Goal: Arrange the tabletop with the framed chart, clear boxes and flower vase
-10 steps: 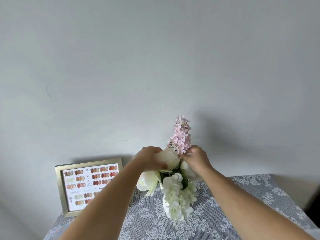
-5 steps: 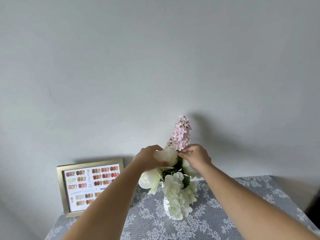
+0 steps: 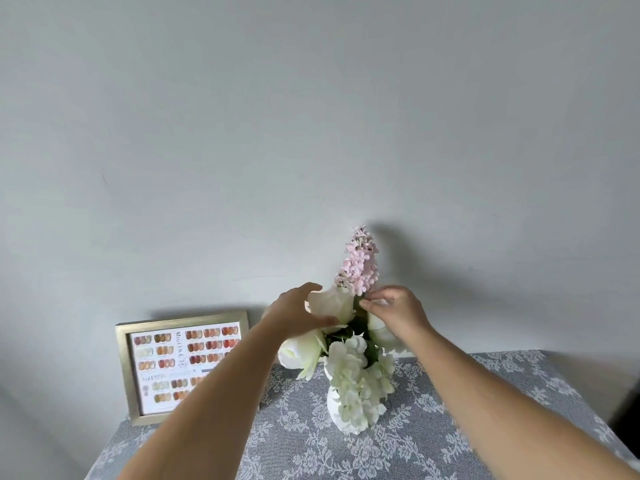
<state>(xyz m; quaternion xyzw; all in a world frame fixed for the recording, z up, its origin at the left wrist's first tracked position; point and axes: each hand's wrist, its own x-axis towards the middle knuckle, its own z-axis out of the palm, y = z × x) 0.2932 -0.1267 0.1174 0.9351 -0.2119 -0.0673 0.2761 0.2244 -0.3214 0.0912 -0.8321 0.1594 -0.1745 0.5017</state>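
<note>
In the head view, a white vase (image 3: 341,415) stands on a table covered with a grey lace cloth (image 3: 433,424), near the far edge and close to the pale wall (image 3: 311,116). The vase is mostly hidden by the white hydrangea cluster (image 3: 353,372) that hangs down over its front. Above it there are large white blooms and 1 tall pink flower spike (image 3: 360,268), which rises upright and casts a shadow on the wall to its right. The left hand (image 3: 298,313) is curved around the upper white bloom (image 3: 334,304), thumb below and fingers behind it, loosely closed on the petals. The right hand (image 3: 398,311) pinches the stem just under the pink spike between thumb and fingertips, so the grip is narrow and closed on it. Both forearms come from the near edge and cross over the cloth; the left forearm covers the lower right corner of the framed chart (image 3: 180,365). This chart, in a gold frame, stands at the far left of the table, leaning against the wall, well apart from the vase. Another white bloom (image 3: 299,351) hangs to the left under the left wrist. I cannot see any clear boxes here.
</note>
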